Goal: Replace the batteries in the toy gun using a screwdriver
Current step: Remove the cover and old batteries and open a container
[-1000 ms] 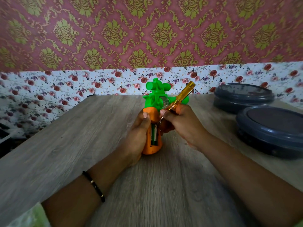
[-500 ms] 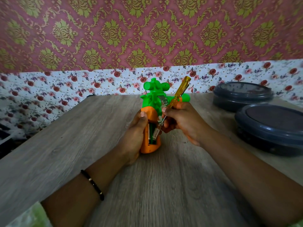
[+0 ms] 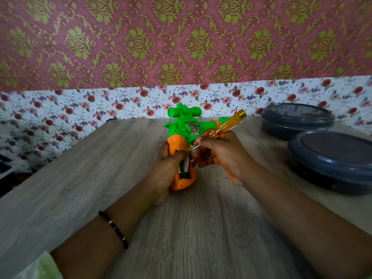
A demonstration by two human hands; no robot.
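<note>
A green and orange toy gun [image 3: 186,127] stands on its orange grip at the middle of the wooden table [image 3: 70,188]. My left hand [image 3: 167,172] wraps the grip from the left, thumb across the open battery compartment, where batteries [image 3: 184,168] show. My right hand [image 3: 223,156] holds a screwdriver with a clear yellow handle [image 3: 229,123]; its metal tip points down-left at the top of the compartment, by my left thumb. An orange piece [image 3: 229,175] peeks out under my right palm; I cannot tell what it is.
Two dark grey round lidded containers stand at the right: one [image 3: 296,119] against the flowered wall, a larger one [image 3: 332,160] nearer me. Patterned wallpaper rises behind the table's far edge. Bare wood lies to the left and in front of the gun.
The gun has turned so its barrel points right. The screwdriver has tilted flatter, with its tip drawn up out of the compartment. My left thumb has slid across the opening.
</note>
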